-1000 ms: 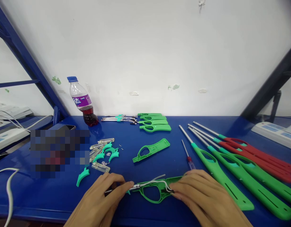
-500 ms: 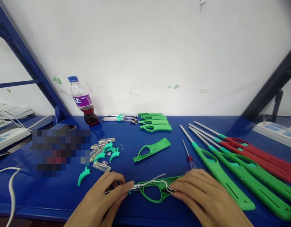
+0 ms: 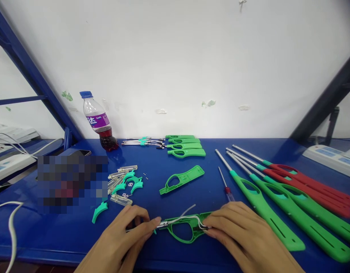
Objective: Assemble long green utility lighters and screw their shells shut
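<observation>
Low in the middle lies a green lighter shell half (image 3: 183,241), its open inside facing up. White wires (image 3: 192,217) and a thin clear tube run along it. My left hand (image 3: 129,231) pinches the metal lighter tube (image 3: 163,224) at the shell's narrow end; a bit of teal shows under the fingers. My right hand (image 3: 237,229) is closed on the shell's handle end, fingertips at a small dark part where the wires end. That part is mostly hidden. Beyond both hands lies another green shell half (image 3: 183,179).
Left are clear fuel tanks (image 3: 121,200) and teal triggers (image 3: 100,212). Behind stand a bottle (image 3: 99,125), tube assemblies (image 3: 143,142) and several green shells (image 3: 189,152). A screwdriver (image 3: 227,189), green lighters (image 3: 277,223) and red lighters (image 3: 314,185) lie right.
The loose end of the clear tube has risen slightly. Both hands keep nearly the same hold, and the whole view has shifted a little.
</observation>
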The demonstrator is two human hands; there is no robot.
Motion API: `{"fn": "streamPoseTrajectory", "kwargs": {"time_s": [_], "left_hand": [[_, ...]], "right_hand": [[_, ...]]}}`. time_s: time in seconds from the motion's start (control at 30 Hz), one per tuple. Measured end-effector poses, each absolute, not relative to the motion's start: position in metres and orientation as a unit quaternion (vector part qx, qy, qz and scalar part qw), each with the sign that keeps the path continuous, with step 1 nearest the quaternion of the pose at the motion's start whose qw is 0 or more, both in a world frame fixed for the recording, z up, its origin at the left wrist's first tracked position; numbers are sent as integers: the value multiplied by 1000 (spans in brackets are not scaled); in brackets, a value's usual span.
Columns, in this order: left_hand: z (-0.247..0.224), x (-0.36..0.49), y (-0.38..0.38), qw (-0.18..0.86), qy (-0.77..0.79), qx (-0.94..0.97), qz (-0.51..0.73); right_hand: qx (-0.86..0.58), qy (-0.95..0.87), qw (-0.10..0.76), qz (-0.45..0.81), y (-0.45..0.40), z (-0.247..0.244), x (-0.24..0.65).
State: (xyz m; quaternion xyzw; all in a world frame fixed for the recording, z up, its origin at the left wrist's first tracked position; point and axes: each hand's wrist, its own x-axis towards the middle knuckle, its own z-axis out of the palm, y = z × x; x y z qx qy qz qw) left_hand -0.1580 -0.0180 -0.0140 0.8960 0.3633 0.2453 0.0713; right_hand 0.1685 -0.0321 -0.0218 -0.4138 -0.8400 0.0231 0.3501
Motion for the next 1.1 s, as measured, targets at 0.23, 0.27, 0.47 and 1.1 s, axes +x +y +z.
{"fn": "streamPoseTrajectory", "kwargs": {"time_s": [0.23,0.27,0.47,1.1], "left_hand": [[-16,-159,-18,66,362,894,257],[-16,-159,-18,66,362,894,254],[-11,-157,-15,68,363,895,251],[-19,-156,-18,-5,407,882,237]], "right_hand": [[-421,-837,347,50,-32,-26,169],[-422,-836,347,52,-32,-27,169],[-421,-838,341,64,-32,-27,170],[-429,-839,334,31,-30,-22,169]]}}
